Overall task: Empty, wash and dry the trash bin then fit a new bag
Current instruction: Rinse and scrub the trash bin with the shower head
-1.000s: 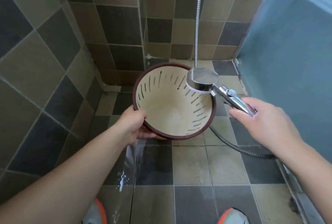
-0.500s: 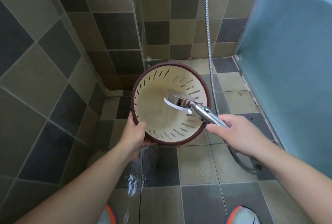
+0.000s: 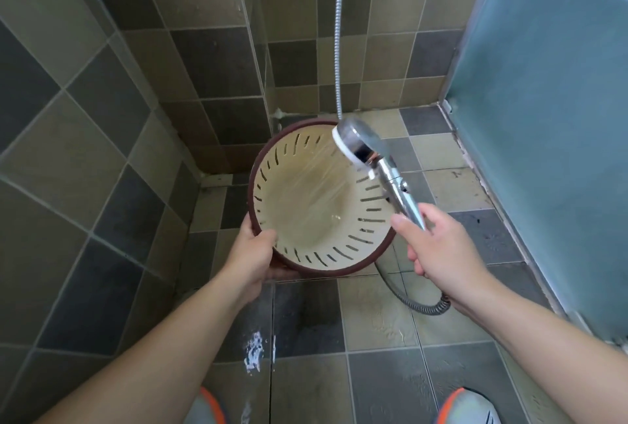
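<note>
Rinsing is where we stand: our left hand (image 3: pixel 253 258) grips the near-left rim of the trash bin (image 3: pixel 306 219), tilted over the shower floor (image 3: pixel 373 321). Our right hand (image 3: pixel 438 250) wraps the shower head (image 3: pixel 362 145) handle, spraying inside. We judge it emptied and mid-wash; drying and fitting a new bag are left.

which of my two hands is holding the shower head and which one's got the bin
Your right hand grips the shower head by its handle; your left hand holds the bin at its rim.
</note>
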